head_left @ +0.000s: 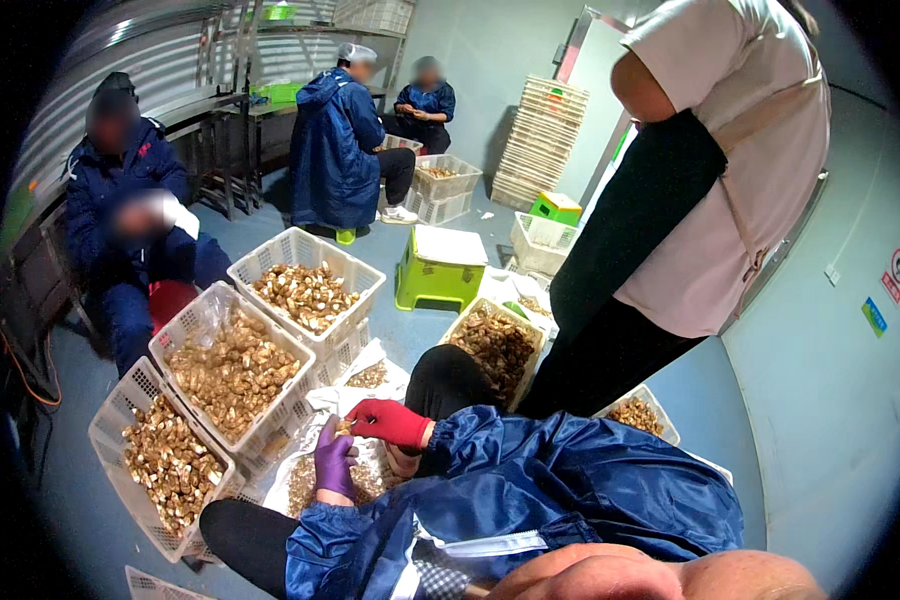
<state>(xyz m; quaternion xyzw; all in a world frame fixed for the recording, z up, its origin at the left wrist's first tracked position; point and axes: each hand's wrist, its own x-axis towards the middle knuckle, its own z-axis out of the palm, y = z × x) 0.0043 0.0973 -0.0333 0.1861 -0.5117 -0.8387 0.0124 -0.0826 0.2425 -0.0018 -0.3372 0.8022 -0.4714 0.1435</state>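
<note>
My left hand (334, 462), in a purple glove, and my right hand (388, 423), in a red glove, meet above a white cloth (314, 398). A small brown-and-white piece (344, 427), apparently a mushroom, is held between their fingertips. Loose small pieces (300, 485) lie on the cloth below. To the left stand white plastic crates of mushrooms: a lower one (165, 465), a middle one (235, 370) and a rear one (303, 295). Another crate of darker mushrooms (495, 350) is beyond my right hand.
A person in a light top (720, 230) stands close at right. Seated co-workers in blue (110, 230), (335, 150) are at left and back. A green stool (440, 270), stacked crates (535, 130), metal shelving (290, 30) and another mushroom crate (638, 415) surround the work area.
</note>
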